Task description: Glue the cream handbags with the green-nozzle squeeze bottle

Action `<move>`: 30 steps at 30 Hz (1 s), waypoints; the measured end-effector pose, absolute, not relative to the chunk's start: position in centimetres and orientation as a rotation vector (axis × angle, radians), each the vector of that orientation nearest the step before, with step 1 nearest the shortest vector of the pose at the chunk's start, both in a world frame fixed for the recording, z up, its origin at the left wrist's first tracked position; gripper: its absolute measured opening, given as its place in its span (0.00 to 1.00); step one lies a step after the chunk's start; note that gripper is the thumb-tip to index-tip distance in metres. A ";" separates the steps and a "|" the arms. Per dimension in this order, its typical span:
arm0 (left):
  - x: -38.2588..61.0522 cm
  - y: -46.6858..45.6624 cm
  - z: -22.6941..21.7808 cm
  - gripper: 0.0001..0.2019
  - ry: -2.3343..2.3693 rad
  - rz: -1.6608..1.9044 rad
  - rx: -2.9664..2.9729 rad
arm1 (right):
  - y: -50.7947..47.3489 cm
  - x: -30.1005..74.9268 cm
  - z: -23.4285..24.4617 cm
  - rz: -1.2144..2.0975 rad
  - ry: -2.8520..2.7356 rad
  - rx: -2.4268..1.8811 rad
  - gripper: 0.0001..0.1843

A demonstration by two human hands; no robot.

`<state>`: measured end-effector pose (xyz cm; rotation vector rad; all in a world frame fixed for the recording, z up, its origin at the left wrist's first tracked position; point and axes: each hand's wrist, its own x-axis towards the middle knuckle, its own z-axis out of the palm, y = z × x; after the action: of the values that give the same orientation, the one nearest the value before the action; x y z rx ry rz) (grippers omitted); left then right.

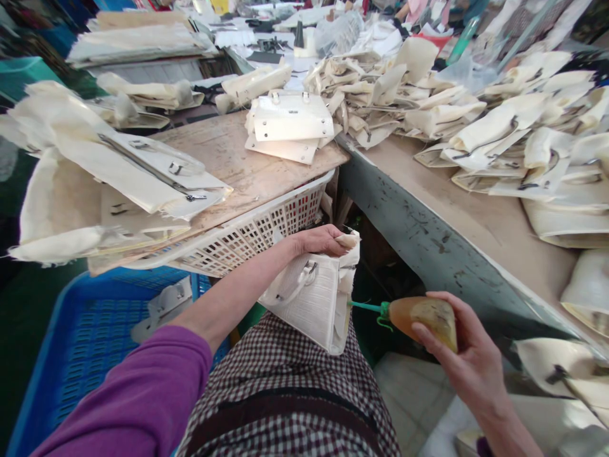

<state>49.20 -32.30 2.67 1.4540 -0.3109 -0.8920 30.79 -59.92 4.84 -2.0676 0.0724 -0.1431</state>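
My left hand (321,241) is closed on the top edge of a small white textured handbag (314,303) that rests on my checked lap. My right hand (464,355) grips a soft amber glue bottle (421,317) held sideways. Its thin green nozzle (365,307) points left and its tip touches the open side edge of the handbag.
A white perforated basket (247,238) under a wooden board (238,165) carries cream bag panels. A blue crate (80,343) sits at lower left. The grey-edged workbench (442,247) on the right bears heaps of cream bag pieces (514,133). Two finished white bags (290,124) lie on the board.
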 end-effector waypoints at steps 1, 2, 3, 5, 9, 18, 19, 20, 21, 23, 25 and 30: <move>49.2 -32.3 2.7 0.08 -0.308 -0.890 1.452 | -59.9 30.8 4.9 -0.137 0.061 -2.080 0.25; 49.1 -32.3 2.7 0.07 -0.305 -0.887 1.450 | -59.9 30.8 5.0 -0.121 0.046 -2.091 0.24; 49.1 -32.2 2.8 0.07 -0.303 -0.885 1.447 | -59.9 30.8 5.2 -0.097 0.030 -2.098 0.23; 49.0 -32.2 2.8 0.07 -0.299 -0.880 1.441 | -60.0 30.5 5.4 -0.038 -0.005 -2.098 0.22; 49.1 -32.3 2.7 0.07 -0.298 -0.878 1.437 | -60.1 29.9 5.5 -0.017 0.010 -2.081 0.22; 49.1 -32.2 2.5 0.08 -0.308 -0.891 1.447 | -60.3 30.0 4.6 -0.084 0.157 -2.040 0.25; 49.1 -32.2 2.5 0.08 -0.308 -0.891 1.450 | -60.3 30.1 4.4 -0.101 0.188 -2.011 0.26; 49.1 -32.2 2.6 0.08 -0.309 -0.891 1.453 | -60.2 30.3 4.1 -0.119 0.204 -1.983 0.27; 49.0 -32.3 2.6 0.08 -0.309 -0.892 1.455 | -60.1 30.4 3.9 -0.141 0.205 -1.960 0.27; 49.0 -32.3 2.7 0.08 -0.311 -0.890 1.456 | -59.9 30.5 3.4 -0.192 0.164 -1.938 0.27; 48.9 -32.3 2.8 0.08 -0.313 -0.884 1.456 | -59.7 30.5 2.8 -0.254 0.081 -1.952 0.26; 49.0 -32.1 2.8 0.08 -0.314 -0.870 1.458 | -59.9 30.2 1.7 -0.464 -0.256 -2.068 0.27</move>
<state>48.95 -32.05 2.78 1.4576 -0.3140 -0.8701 30.25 -59.89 1.68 -2.0683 -0.2556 -0.4640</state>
